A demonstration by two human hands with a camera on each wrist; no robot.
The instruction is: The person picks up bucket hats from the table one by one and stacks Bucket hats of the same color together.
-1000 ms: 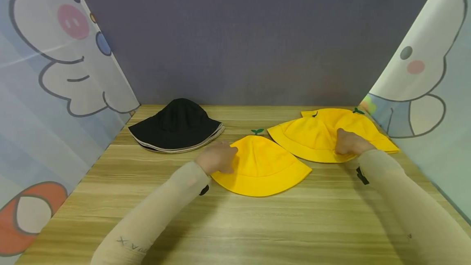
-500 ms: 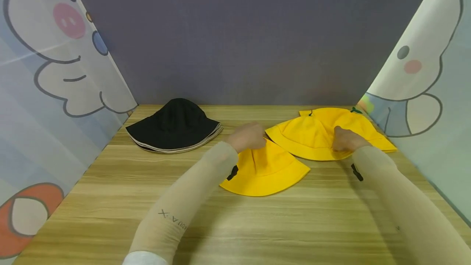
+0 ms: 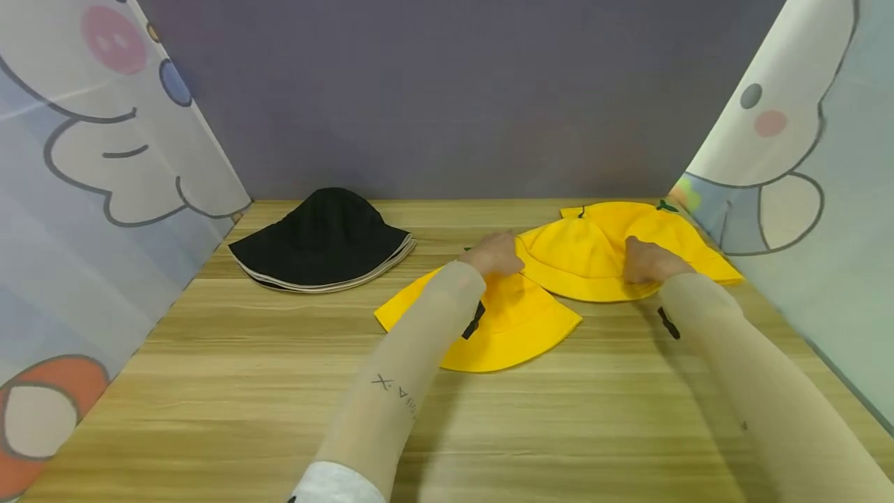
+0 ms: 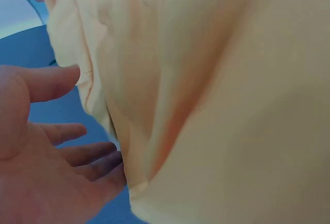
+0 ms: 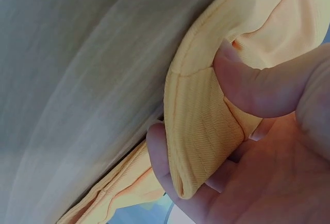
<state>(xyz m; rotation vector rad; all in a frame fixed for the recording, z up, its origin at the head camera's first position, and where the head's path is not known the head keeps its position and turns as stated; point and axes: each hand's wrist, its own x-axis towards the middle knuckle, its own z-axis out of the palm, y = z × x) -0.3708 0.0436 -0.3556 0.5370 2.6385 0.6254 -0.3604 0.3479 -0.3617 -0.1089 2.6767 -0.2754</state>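
Three yellow bucket hats lie on the wooden table. My right hand (image 3: 651, 261) pinches the brim of the middle yellow hat (image 3: 569, 254), thumb on top and fingers beneath, as the right wrist view shows. That hat overlaps another yellow hat (image 3: 673, 235) with a green sprout on its crown. Over the front yellow hat (image 3: 517, 336) is my left hand (image 3: 497, 253), hiding part of its crown. In the left wrist view the left thumb and fingers are spread apart, fingertips right at the edge of yellow cloth (image 4: 232, 105).
A black bucket hat (image 3: 321, 243) with light-edged, stacked brims sits at the back left of the table (image 3: 230, 379). A dark panel (image 3: 447, 68) stands behind. Cartoon-printed curtains (image 3: 77, 254) flank both sides.
My left hand has left the front yellow hat's left side and moved right and away from me, toward the middle hat. The right hand keeps its grip on the brim.
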